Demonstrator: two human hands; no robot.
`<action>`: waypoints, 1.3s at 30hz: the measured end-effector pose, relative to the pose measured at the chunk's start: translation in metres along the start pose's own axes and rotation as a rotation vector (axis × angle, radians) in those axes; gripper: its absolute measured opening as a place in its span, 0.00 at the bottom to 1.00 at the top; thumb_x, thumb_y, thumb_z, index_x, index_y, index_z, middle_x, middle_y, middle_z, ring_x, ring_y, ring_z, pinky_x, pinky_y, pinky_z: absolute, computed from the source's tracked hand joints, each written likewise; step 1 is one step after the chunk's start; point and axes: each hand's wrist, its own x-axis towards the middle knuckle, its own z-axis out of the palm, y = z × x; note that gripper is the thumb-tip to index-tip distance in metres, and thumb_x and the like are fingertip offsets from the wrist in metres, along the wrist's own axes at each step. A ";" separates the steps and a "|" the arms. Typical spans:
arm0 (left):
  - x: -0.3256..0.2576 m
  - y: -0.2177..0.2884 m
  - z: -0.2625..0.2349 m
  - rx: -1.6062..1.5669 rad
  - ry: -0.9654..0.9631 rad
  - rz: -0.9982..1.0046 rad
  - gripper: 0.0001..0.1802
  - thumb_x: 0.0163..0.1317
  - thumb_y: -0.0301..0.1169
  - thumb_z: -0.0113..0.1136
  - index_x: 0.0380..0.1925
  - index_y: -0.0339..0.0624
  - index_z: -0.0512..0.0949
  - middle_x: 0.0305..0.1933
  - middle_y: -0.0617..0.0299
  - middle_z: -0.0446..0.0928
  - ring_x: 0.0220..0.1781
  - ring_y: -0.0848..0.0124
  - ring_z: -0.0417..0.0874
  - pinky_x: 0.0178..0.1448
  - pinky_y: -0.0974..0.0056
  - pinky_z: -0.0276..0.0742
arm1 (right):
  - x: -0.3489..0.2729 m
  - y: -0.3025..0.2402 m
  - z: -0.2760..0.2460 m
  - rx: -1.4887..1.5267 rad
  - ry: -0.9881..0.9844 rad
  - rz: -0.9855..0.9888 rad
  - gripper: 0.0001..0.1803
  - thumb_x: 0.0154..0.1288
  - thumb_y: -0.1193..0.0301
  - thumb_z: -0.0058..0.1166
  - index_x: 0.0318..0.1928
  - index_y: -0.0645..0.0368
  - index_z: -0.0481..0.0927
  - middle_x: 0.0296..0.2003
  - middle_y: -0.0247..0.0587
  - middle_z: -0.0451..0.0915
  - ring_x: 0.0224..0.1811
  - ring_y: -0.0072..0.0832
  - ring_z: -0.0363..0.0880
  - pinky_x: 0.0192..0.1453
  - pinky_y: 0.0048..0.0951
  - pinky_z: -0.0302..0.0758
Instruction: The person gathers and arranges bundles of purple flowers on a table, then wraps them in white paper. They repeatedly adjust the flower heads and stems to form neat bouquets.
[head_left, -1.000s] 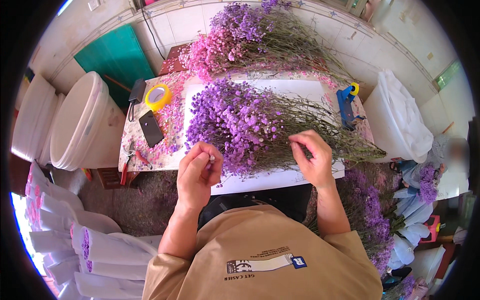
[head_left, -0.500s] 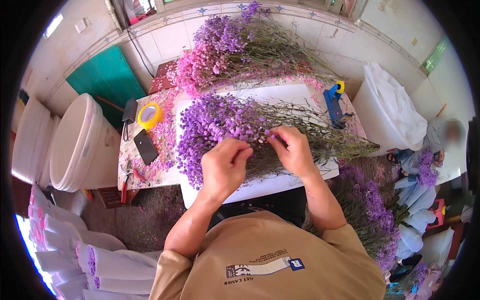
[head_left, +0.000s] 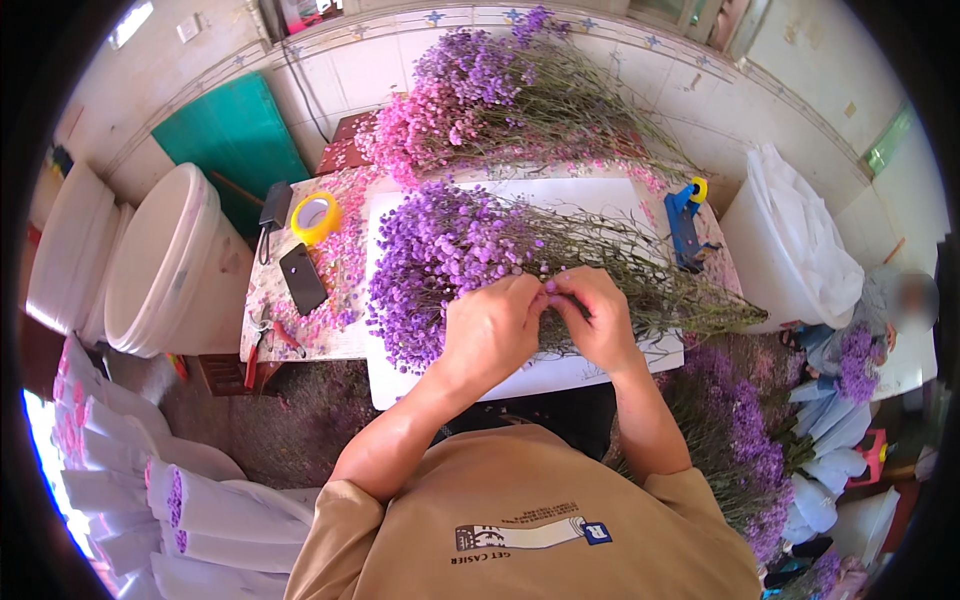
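Note:
A large bunch of purple filler flowers (head_left: 420, 255) lies across a white paper sheet (head_left: 388, 388), blooms to the left, thin green stems (head_left: 690, 290) to the right. Over the bunch's near middle, my left hand (head_left: 492, 325) and my right hand (head_left: 597, 318) meet with fingertips pinched together. A small purple bloom (head_left: 549, 287) shows between them. My right thumb and forefinger close on it; what my left fingers pinch is hidden behind the back of that hand.
Left on the table are yellow tape (head_left: 316, 218), a black phone (head_left: 303, 279), a black box-like device (head_left: 276, 206) and red-handled pruners (head_left: 262, 340). At right stands a blue tape dispenser (head_left: 685, 228). Pink and purple flowers (head_left: 430, 125) lie behind. White buckets (head_left: 165, 260) flank the table; a person (head_left: 860, 330) holds flowers.
My hands have come together from a small gap, fingertips now meeting over the bunch. The whole view has shifted slightly; the bunch stays on the paper.

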 end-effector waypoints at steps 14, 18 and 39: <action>-0.128 -0.070 -0.079 -0.172 -0.626 -0.016 0.18 0.68 0.34 0.66 0.53 0.36 0.83 0.51 0.48 0.84 0.55 0.49 0.84 0.60 0.52 0.80 | 0.034 -0.012 -0.031 0.274 -0.121 0.112 0.17 0.69 0.64 0.69 0.48 0.66 0.85 0.49 0.44 0.87 0.54 0.34 0.84 0.61 0.38 0.76; -0.144 -0.086 -0.070 -0.557 -0.589 -0.495 0.28 0.70 0.41 0.69 0.64 0.35 0.80 0.63 0.47 0.82 0.66 0.54 0.82 0.70 0.53 0.75 | 0.108 0.001 -0.019 0.199 -0.086 0.225 0.30 0.83 0.49 0.46 0.55 0.69 0.84 0.48 0.45 0.88 0.55 0.32 0.84 0.64 0.33 0.72; -0.127 -0.104 -0.005 -2.128 0.171 -1.065 0.31 0.66 0.21 0.71 0.68 0.38 0.73 0.65 0.55 0.81 0.66 0.64 0.81 0.73 0.52 0.76 | 0.140 -0.032 0.118 0.002 -1.364 0.281 0.50 0.55 0.52 0.74 0.71 0.68 0.68 0.66 0.61 0.73 0.69 0.54 0.71 0.74 0.45 0.66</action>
